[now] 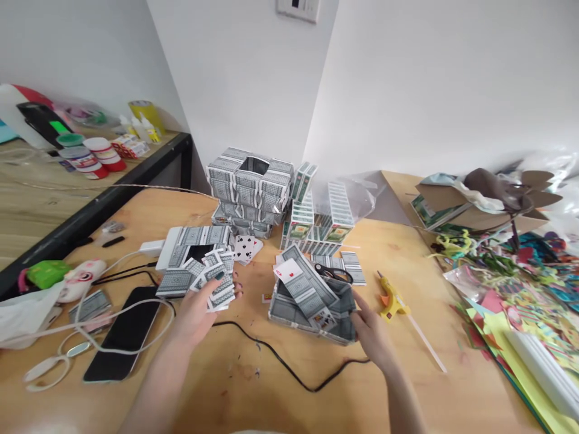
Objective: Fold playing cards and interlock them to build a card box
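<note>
A loose fan of grey-backed playing cards (221, 278) is gripped in my left hand (202, 307). Beyond it lies a box made of cards (190, 238) with a dark opening. My right hand (368, 322) grips the right end of an open tray made of cards (294, 325). Inside that tray rest card panels (305, 289), a red ace showing on top. Black-handled scissors (335, 273) lie at the tray's far edge. Right of my right hand sits a yellow glue gun (393, 301) with a glue stick poking out behind.
Card-built boxes (248, 187) are stacked at the back, beside piled card packs (316, 223). A black cable (280, 355) curves across the table front. At left lie a phone (124, 334) and white cords. Colourful paper and craft scraps (525, 301) cover the right side.
</note>
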A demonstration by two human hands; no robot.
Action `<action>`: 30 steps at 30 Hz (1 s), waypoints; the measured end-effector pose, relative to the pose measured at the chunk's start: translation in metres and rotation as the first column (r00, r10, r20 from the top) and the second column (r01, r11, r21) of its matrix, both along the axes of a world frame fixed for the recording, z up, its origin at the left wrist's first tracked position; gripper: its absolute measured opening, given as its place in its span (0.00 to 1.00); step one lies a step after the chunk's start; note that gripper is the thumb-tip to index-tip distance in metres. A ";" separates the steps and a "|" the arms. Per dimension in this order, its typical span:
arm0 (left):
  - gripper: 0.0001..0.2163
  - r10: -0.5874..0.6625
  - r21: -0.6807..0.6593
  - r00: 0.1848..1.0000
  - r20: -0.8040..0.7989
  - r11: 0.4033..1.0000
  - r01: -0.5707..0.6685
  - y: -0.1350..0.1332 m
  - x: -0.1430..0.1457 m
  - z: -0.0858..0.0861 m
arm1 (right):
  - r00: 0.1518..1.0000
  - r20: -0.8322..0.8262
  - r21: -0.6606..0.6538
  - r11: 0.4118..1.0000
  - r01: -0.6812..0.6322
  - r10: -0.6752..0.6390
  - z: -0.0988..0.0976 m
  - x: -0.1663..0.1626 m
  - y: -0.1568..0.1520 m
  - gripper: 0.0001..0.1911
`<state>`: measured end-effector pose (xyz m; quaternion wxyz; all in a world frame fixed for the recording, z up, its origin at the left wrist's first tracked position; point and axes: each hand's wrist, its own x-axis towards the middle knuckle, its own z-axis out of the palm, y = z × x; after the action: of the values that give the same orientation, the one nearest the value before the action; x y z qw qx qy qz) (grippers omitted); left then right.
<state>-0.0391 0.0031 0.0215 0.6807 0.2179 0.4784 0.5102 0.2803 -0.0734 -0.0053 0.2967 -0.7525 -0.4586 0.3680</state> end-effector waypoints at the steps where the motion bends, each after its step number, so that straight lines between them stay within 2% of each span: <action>1: 0.13 0.026 0.007 1.000 -0.002 1.000 -0.026 0.001 -0.001 -0.001 | 1.000 -0.019 -0.006 1.000 -0.001 0.000 0.000 0.010 -0.009 0.32; 4: 0.13 0.049 0.018 0.999 -0.008 0.999 -0.049 0.004 -0.002 -0.002 | 0.994 -0.106 -0.038 0.999 0.035 -0.038 0.000 0.033 -0.031 0.35; 9: 0.18 0.004 0.050 0.998 -0.062 0.999 -0.001 0.004 0.003 0.001 | 0.980 -0.138 -0.007 0.990 0.143 -0.142 0.002 0.055 -0.051 0.36; 14: 0.20 -0.001 0.051 0.985 -0.172 0.999 0.010 0.003 0.006 -0.005 | 0.989 -0.120 0.010 0.996 0.091 -0.089 -0.004 0.057 -0.050 0.32; 17: 0.21 -0.003 0.033 0.980 -0.200 0.999 0.009 0.002 0.007 -0.010 | 0.999 -0.017 -0.006 0.999 0.033 -0.033 -0.012 0.053 -0.044 0.30; 20: 0.22 -0.022 0.022 0.977 -0.212 0.999 0.027 0.001 0.011 -0.011 | 0.973 0.227 0.051 0.998 0.041 -0.051 -0.010 0.045 -0.037 0.29; 23: 0.24 -0.030 0.032 0.969 -0.245 0.999 0.039 -0.001 0.014 -0.012 | 0.872 0.453 0.228 0.970 0.089 -0.186 0.008 0.023 -0.027 0.28; 24: 0.24 -0.020 0.036 0.964 -0.265 0.999 0.031 -0.001 0.015 -0.013 | 0.849 0.476 0.298 0.950 0.093 -0.232 0.016 0.010 -0.023 0.26; 25: 0.25 -0.005 0.040 0.958 -0.288 0.999 0.018 -0.002 0.016 -0.014 | 0.860 0.460 0.346 0.937 0.055 -0.220 0.024 -0.007 -0.018 0.23; 26: 0.25 0.011 0.046 0.950 -0.313 0.999 0.004 -0.002 0.016 -0.015 | 0.896 0.422 0.372 0.928 -0.030 -0.140 0.031 -0.026 -0.013 0.20; 27: 0.25 0.025 0.052 0.942 -0.336 0.999 -0.008 -0.002 0.017 -0.016 | 0.921 0.389 0.368 0.916 -0.159 0.004 0.036 -0.048 -0.008 0.16; 28: 0.25 0.034 0.061 0.935 -0.353 0.998 -0.013 -0.002 0.017 -0.016 | 0.911 0.371 0.344 0.884 -0.316 0.181 0.039 -0.071 -0.002 0.14; 30: 0.25 0.039 0.083 0.930 -0.365 0.997 -0.009 -0.001 0.018 -0.015 | 0.804 0.401 0.243 0.796 -0.555 0.439 0.038 -0.115 0.011 0.13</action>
<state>-0.0216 0.0017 0.0068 0.5641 0.3302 0.5788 0.4876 0.1658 -0.0623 0.0329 0.2368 -0.5881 -0.7421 0.2177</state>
